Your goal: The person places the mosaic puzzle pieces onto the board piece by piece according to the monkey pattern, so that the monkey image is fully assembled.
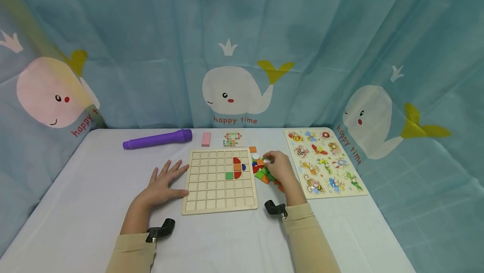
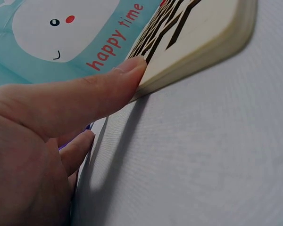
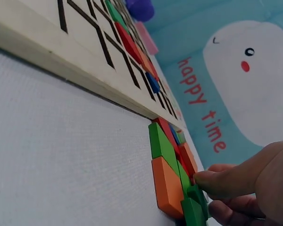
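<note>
A square wooden grid board (image 1: 206, 180) lies on the white table. Set in its cells are a green square (image 1: 229, 175), two red pieces, an orange square (image 1: 237, 166) and a blue half-round piece (image 1: 243, 167). My left hand (image 1: 163, 185) rests at the board's left side with fingers spread, its thumb touching the edge. Right of the board, my right hand (image 1: 280, 167) reaches into a pile of coloured pieces (image 3: 167, 183), fingers bent beside a white piece (image 1: 267, 161). In the right wrist view its thumb (image 3: 226, 181) is against the green pieces; whether it pinches one is hidden.
A wooden insect puzzle board (image 1: 325, 164) lies at the right. Along the back are a purple stick (image 1: 159, 139), a pink block (image 1: 206, 139) and a pattern card (image 1: 233, 139). A loose orange square (image 1: 253, 149) sits above the pile. A whale-printed curtain (image 1: 151, 54) hangs behind the table.
</note>
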A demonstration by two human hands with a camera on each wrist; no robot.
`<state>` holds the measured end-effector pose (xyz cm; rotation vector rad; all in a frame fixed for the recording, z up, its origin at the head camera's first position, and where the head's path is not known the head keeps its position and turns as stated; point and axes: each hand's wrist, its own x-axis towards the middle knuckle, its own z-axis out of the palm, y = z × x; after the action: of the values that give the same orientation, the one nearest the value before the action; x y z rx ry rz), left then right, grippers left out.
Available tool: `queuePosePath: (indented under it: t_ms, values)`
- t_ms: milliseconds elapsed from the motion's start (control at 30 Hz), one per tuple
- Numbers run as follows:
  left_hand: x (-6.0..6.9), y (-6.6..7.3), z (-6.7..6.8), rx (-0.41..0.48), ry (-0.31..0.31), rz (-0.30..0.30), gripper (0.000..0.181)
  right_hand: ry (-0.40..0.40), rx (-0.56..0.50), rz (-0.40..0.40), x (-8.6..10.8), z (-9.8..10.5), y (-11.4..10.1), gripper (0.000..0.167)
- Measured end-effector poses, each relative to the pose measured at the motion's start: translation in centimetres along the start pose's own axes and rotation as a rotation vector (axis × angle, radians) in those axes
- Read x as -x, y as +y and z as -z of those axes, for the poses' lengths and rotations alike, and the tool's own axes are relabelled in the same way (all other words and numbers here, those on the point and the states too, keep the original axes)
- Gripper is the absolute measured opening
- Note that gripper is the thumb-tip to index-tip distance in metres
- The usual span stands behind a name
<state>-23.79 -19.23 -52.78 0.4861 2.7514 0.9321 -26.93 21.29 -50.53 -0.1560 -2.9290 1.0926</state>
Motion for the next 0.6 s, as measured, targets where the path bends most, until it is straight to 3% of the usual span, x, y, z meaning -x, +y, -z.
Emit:
queuePosePath:
  t_ms: [600]
  values:
    - [-0.14,-0.30,-0.15,-0.012,-0.007,0.016,0.099,0.002,0.049,0.019,-0.18,-0.02,0.39,0.022]
